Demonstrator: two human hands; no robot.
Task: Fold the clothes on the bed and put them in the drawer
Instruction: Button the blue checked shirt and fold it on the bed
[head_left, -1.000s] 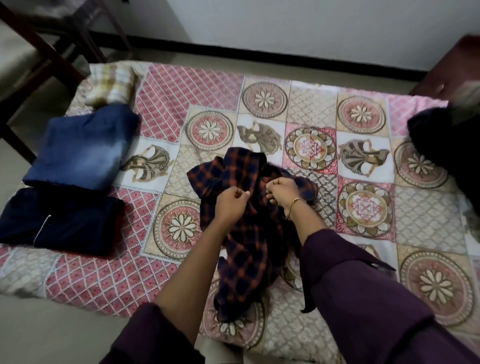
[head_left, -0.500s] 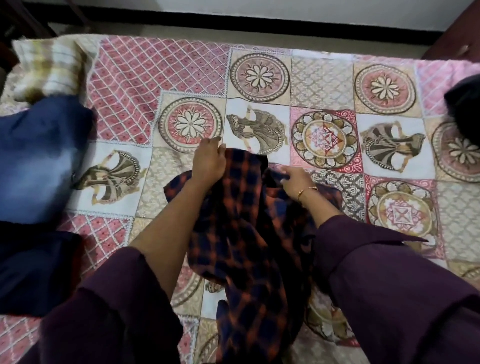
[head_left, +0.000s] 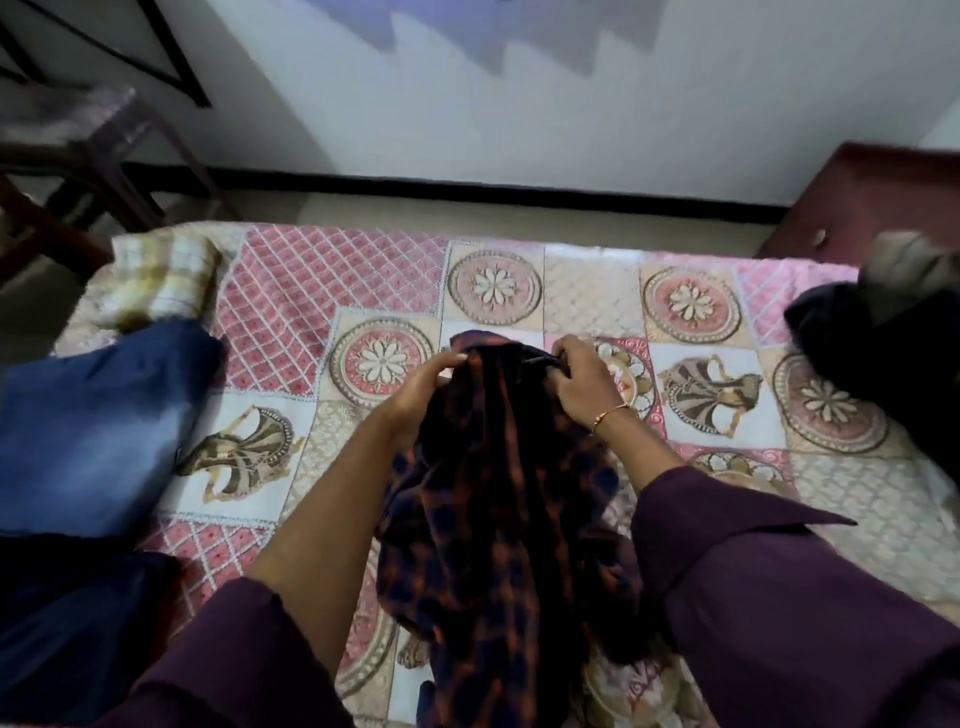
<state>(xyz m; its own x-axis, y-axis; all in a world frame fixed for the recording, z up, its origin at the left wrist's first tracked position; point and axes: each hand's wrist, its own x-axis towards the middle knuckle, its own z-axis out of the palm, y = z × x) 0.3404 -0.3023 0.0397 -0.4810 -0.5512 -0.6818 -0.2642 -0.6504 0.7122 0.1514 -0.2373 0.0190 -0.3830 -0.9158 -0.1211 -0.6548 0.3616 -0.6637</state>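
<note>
The plaid shirt (head_left: 498, 493) is bunched mid-bed (head_left: 322, 291), both hands gripping its top edge: left hand (head_left: 431, 384) and right hand (head_left: 576, 384), a little apart. Folded blue jeans (head_left: 93, 426) sit off to the left, a dark garment (head_left: 872, 353) to the right.

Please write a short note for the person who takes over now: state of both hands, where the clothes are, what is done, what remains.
Left hand and right hand each grip the top edge of the plaid shirt, unfolded at the bed's middle.
Folded blue jeans, a dark garment and a checked cloth lie left; a dark pile right.
Left: fold the shirt and pile, put everything away.
</note>
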